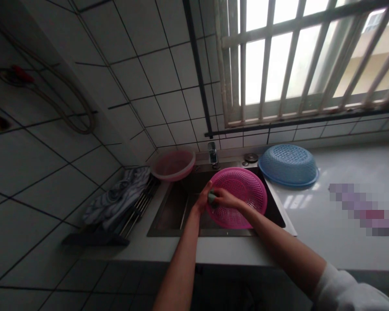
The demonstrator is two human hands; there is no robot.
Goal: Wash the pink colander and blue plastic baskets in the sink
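A bright pink colander (236, 220) is held over the sink (168, 216), tilted so that its perforated inside faces me. My left hand (203, 198) grips its left rim, with the thumb pointing up along the edge. Pinched in my right hand (225, 198) is a small greenish sponge (212, 197), pressed to the inside of the colander near that same rim. The fingertips of my right hand are partly hidden behind the sponge.
Behind the sink stands a faucet (212, 154). A pale pink basin (173, 166) rests at the back left, and an upturned blue basket (288, 166) lies on the right counter (311, 242). Striped cloth (119, 190) covers a metal rack at left. A barred window is above.
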